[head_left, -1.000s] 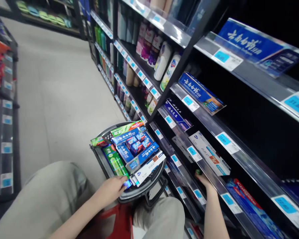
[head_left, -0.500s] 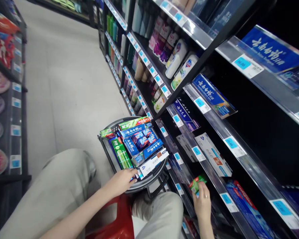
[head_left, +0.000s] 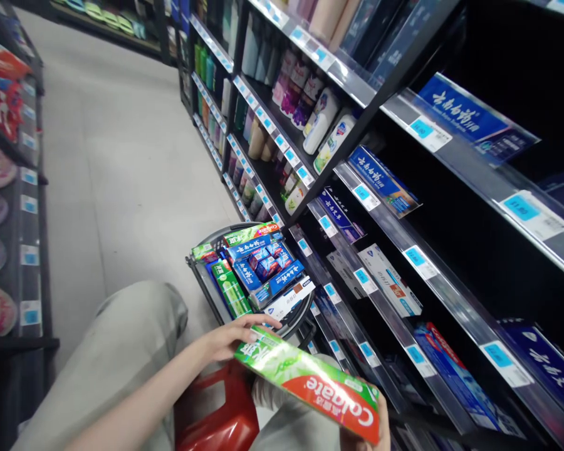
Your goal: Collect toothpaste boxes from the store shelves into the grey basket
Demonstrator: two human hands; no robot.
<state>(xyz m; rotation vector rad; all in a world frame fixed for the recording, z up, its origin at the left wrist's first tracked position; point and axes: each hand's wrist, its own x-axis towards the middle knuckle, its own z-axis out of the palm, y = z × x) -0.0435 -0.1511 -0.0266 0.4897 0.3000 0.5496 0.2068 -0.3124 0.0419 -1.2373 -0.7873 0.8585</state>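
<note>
A green and red Colgate toothpaste box (head_left: 310,382) is held across my lap, its lettering upside down to me. My right hand (head_left: 381,423) grips the box's right end, partly hidden behind it. At the other end, my left hand (head_left: 235,335) has its thumb against the front face and its fingers along the upper edge. Just beyond stands a black basket (head_left: 200,285) of toothpaste boxes. Inside are a green box (head_left: 230,289), a blue box (head_left: 279,285), a white box (head_left: 290,299) and several small blue and red boxes (head_left: 267,268).
Shelving (head_left: 395,247) with price tags and toothpaste boxes rises close on my right. Bottles (head_left: 331,141) stand on farther shelves. Another shelf (head_left: 31,250) borders the aisle floor (head_left: 136,156) on the left. A red stool (head_left: 230,413) is beneath me.
My right hand has brought the Colgate box from beside the lower shelf to over my lap. My left hand has moved from the basket's rim onto the box's left end.
</note>
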